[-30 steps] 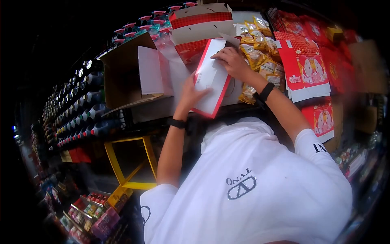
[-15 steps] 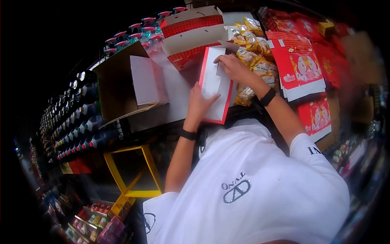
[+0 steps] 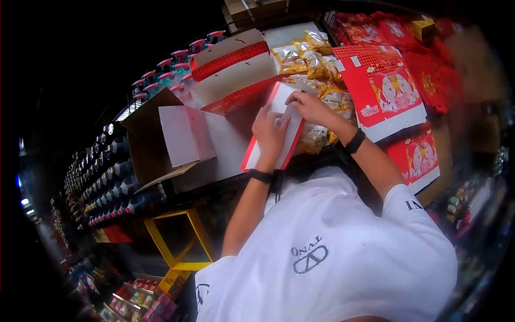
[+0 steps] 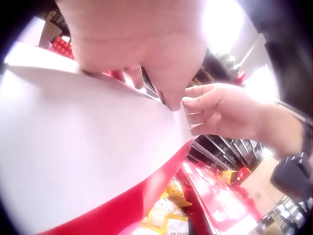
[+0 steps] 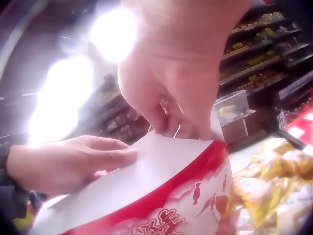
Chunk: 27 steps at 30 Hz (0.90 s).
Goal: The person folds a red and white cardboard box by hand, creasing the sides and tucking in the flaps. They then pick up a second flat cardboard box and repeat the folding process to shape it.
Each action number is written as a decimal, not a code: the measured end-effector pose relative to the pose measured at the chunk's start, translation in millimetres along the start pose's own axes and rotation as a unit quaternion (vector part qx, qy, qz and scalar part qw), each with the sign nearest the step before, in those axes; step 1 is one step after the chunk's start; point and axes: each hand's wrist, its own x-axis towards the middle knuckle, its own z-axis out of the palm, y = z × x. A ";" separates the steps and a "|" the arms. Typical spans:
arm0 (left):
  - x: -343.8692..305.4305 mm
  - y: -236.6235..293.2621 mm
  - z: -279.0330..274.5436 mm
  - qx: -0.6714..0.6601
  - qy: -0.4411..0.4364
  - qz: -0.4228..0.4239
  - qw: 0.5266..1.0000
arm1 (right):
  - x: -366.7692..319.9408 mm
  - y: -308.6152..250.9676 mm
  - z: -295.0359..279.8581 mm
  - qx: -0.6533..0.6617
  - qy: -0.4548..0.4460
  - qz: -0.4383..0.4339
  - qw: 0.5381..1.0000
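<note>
A red-edged white gift carton [image 3: 279,98] stands tilted between both hands, its plain white face turned up. My left hand [image 3: 270,131] grips it partway along, the thumb lying over the white face. My right hand [image 3: 312,109] pinches the white cardboard at the far end with bent fingers. From the right wrist view, the right fingers sit at the carton's [image 5: 146,169] upper edge, and its red printed side shows below. In the left wrist view, the left fingers reach over the top edge and are partly hidden behind it.
Two red-checked open cartons [image 3: 236,67] stand behind, with a brown cardboard box [image 3: 145,134] to the left. Yellow-white snack packets [image 3: 316,59] lie to the right, beside flat red printed cartons [image 3: 381,91]. Several dark bottles [image 3: 115,182] line the left side. A yellow frame [image 3: 193,265] stands below.
My left hand has slid up the carton, closer to the right hand. The right hand stays at the far end. The head view has shifted, moving the surroundings slightly left and down.
</note>
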 end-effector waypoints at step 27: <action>9.9 4.3 4.6 0.021 -0.056 -0.039 0.997 | 24.9 55.6 -3.9 0.088 0.061 -0.089 0.990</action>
